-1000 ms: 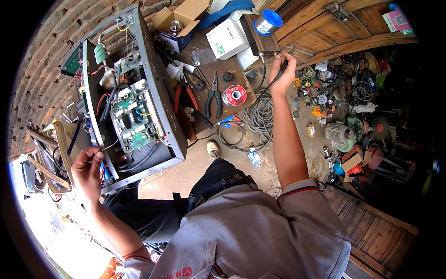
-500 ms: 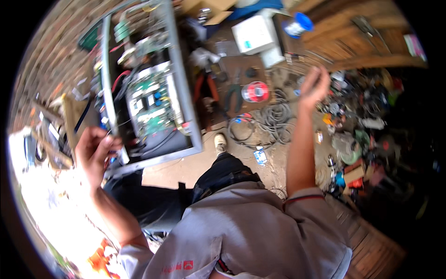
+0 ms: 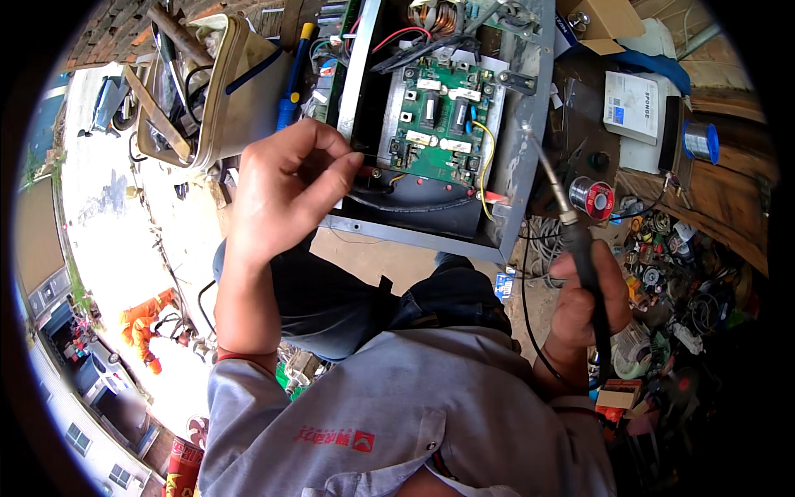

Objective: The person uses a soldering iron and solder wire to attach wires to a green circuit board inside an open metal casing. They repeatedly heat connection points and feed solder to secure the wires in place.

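A person crouches over an opened metal chassis [image 3: 513,166], its green circuit board [image 3: 439,124] exposed. The left hand [image 3: 281,195] pinches something thin at the chassis's near left edge, fingertips closed; what it grips is too small to tell. The right hand [image 3: 584,298] is wrapped shut around a soldering iron [image 3: 571,224], its tip raised beside the chassis's right wall. Done well, the step likely calls for a steady left pinch and the hot tip kept clear of the yellow wire [image 3: 483,166].
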{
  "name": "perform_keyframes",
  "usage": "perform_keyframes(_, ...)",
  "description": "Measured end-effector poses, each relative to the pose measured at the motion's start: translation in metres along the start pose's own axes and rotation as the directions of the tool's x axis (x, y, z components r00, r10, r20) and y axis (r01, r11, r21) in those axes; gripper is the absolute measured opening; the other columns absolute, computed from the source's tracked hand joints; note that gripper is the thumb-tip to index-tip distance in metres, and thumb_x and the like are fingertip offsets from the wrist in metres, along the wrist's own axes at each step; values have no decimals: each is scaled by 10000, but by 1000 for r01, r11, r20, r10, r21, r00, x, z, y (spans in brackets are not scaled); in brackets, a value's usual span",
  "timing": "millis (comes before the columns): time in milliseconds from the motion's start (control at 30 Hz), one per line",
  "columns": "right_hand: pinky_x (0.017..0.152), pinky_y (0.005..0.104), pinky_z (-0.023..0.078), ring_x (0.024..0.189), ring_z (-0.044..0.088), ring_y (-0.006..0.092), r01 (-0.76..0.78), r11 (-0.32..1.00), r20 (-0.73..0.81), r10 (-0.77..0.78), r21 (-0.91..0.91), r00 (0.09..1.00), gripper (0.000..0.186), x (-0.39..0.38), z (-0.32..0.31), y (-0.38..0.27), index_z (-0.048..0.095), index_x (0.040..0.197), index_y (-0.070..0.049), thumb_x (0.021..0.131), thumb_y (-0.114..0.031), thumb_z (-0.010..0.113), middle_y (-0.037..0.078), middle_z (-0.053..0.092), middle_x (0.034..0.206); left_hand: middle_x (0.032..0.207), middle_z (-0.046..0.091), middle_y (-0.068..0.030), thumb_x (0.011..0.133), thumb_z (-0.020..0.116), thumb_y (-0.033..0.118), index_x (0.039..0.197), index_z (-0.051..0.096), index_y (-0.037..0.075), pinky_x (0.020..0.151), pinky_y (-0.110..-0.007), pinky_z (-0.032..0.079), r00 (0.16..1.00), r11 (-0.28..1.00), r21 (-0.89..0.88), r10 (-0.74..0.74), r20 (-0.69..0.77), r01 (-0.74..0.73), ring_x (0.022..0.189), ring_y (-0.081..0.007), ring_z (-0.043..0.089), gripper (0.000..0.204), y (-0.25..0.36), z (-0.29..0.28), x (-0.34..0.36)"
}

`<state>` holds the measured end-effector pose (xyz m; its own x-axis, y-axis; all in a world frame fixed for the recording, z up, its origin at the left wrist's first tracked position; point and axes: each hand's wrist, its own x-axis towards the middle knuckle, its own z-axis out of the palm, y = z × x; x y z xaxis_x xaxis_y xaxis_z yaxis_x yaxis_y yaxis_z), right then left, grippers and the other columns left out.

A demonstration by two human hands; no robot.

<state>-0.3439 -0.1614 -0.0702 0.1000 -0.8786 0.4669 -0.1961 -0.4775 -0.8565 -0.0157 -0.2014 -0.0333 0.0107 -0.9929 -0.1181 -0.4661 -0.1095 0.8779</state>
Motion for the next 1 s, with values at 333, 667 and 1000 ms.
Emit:
perform_keyframes(333, 536, 303, 475, 576, 600, 191, -174, 984, 138, 179, -46, 974, 298, 1, 43, -9, 678, 1046, 25, 782, -68, 781, 114, 659, 752, 748, 645, -6, 877, 729, -6, 843, 620, -6, 617, -212, 474, 996, 989, 122, 85, -32, -80, 666, -47, 588, 115, -3, 13, -5)
perform_keyframes(667, 475, 308, 457, 505, 588, 199, -86, 994, 163, 97, -74, 982, 247, 12, 54, -3, 668, 972, 49, 760, -14, 776, 98, 646, 672, 699, 640, -14, 852, 739, 4, 818, 629, 3, 579, -222, 451, 993, 977, 182, 116, -20, -111, 628, -55, 575, 115, -3, 12, -3)
perform_keyframes(1000, 493, 322, 463, 520, 592, 219, -66, 992, 212, 87, -104, 973, 252, 20, 55, -5, 679, 987, 46, 756, -3, 769, 103, 634, 668, 694, 642, -13, 859, 735, 13, 818, 626, 3, 581, -223, 450, 993, 977, 180, 119, -21, -113, 625, -54, 568, 118, -3, 13, -1)
